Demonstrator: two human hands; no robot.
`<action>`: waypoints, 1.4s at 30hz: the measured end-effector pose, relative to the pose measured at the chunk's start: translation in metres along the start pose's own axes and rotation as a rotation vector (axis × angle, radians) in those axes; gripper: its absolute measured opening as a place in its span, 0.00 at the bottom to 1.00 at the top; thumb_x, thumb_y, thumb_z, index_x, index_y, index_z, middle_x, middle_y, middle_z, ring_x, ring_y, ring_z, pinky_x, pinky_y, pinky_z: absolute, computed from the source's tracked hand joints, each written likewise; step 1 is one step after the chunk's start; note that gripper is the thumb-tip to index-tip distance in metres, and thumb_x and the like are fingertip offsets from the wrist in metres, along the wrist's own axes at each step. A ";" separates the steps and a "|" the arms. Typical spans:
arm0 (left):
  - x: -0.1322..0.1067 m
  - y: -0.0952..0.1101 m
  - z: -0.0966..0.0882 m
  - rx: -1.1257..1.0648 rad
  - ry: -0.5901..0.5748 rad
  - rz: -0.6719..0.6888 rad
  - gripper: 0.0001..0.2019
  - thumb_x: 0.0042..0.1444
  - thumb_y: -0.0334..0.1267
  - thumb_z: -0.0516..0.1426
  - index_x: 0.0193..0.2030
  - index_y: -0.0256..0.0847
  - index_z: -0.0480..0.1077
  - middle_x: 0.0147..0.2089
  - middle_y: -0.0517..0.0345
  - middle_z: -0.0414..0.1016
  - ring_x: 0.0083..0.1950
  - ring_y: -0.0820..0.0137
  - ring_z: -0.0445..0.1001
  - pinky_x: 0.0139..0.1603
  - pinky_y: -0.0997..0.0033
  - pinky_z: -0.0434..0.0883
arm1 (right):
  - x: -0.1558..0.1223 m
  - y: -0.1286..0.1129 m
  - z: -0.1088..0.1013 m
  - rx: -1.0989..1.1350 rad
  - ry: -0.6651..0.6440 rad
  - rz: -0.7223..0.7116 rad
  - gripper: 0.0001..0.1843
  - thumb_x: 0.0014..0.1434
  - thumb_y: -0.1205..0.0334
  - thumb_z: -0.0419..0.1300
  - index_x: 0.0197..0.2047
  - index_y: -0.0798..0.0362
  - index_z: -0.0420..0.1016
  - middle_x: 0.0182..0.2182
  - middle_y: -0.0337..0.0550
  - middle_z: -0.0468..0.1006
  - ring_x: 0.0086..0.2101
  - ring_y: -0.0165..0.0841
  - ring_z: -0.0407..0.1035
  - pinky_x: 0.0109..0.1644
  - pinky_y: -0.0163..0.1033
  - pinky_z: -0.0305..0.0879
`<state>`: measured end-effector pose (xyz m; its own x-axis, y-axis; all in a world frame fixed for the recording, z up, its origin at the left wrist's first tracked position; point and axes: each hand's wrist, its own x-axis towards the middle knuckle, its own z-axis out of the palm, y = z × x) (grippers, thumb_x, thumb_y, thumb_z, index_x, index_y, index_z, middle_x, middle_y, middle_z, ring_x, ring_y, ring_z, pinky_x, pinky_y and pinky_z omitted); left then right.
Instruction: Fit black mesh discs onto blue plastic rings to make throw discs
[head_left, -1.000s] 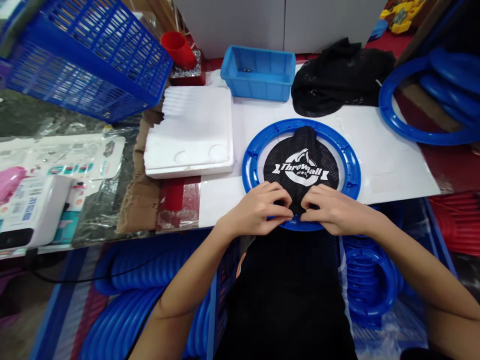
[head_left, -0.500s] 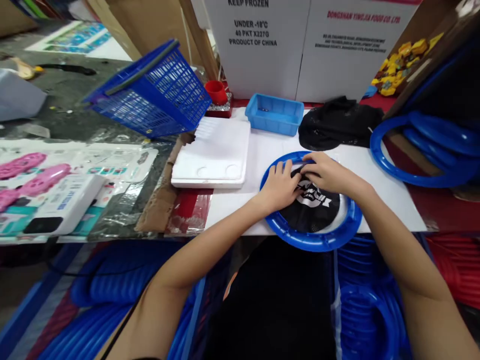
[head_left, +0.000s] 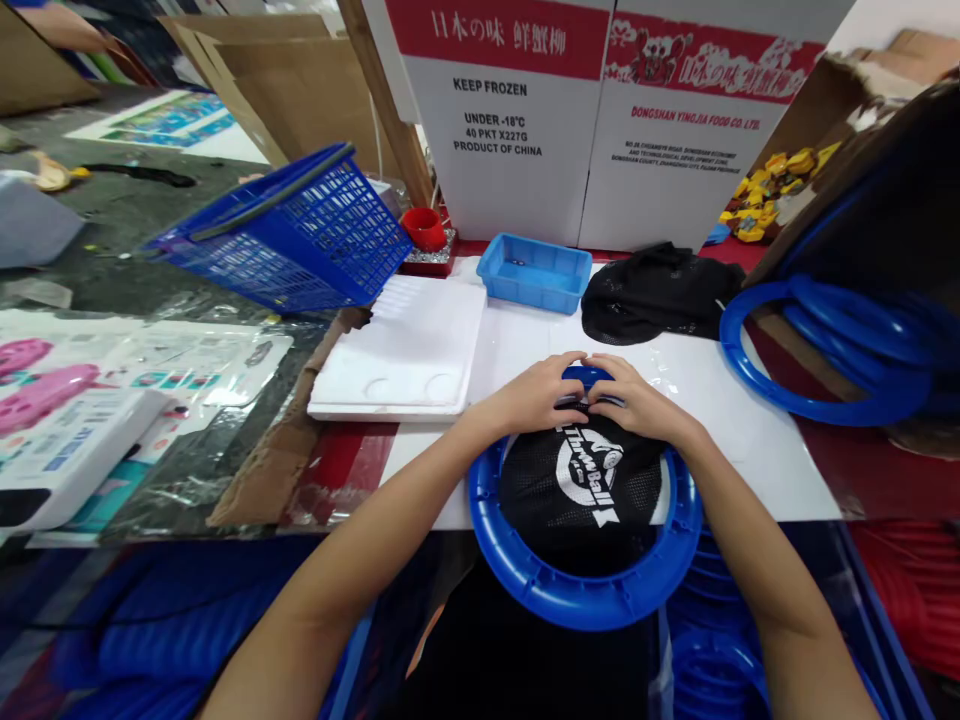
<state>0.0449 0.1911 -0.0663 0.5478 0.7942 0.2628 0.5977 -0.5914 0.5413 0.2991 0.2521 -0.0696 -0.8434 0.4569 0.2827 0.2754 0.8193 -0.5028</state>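
A blue plastic ring (head_left: 517, 575) hangs over the table's front edge, its near side toward my body. Across its opening lies a black mesh cloth (head_left: 581, 485) with a white printed logo. My left hand (head_left: 538, 395) is closed at the far rim, with the fingers curled over the ring and the upper edge of the mesh. Close beside it, almost touching, my right hand (head_left: 634, 400) grips the same far part in the same way. Thumbs and fingertips are partly hidden, so how the mesh meets the rim there cannot be made out.
Behind the hands are a light blue tray (head_left: 536, 290) and a black mesh pile (head_left: 660, 300). White foam (head_left: 401, 350) and a blue basket (head_left: 300, 240) sit left. More blue rings (head_left: 817, 405) lie right. White cartons (head_left: 510, 190) stand at the back.
The ring has come nearer and its near side hangs lower. Both hands have moved together to its far rim, and the mesh now shows more of its logo. The view has tilted up.
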 end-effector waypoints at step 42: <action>0.023 0.016 0.013 -0.220 0.238 -0.325 0.02 0.56 0.32 0.60 0.33 0.42 0.74 0.52 0.52 0.82 0.54 0.59 0.80 0.63 0.56 0.75 | 0.008 -0.007 -0.003 0.275 0.243 0.402 0.05 0.61 0.61 0.63 0.40 0.50 0.79 0.34 0.38 0.83 0.35 0.35 0.73 0.43 0.41 0.68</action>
<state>0.0744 0.1980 -0.0620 0.1872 0.9588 0.2137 0.5635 -0.2830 0.7762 0.2917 0.2510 -0.0612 -0.5561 0.8095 0.1885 0.3962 0.4575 -0.7961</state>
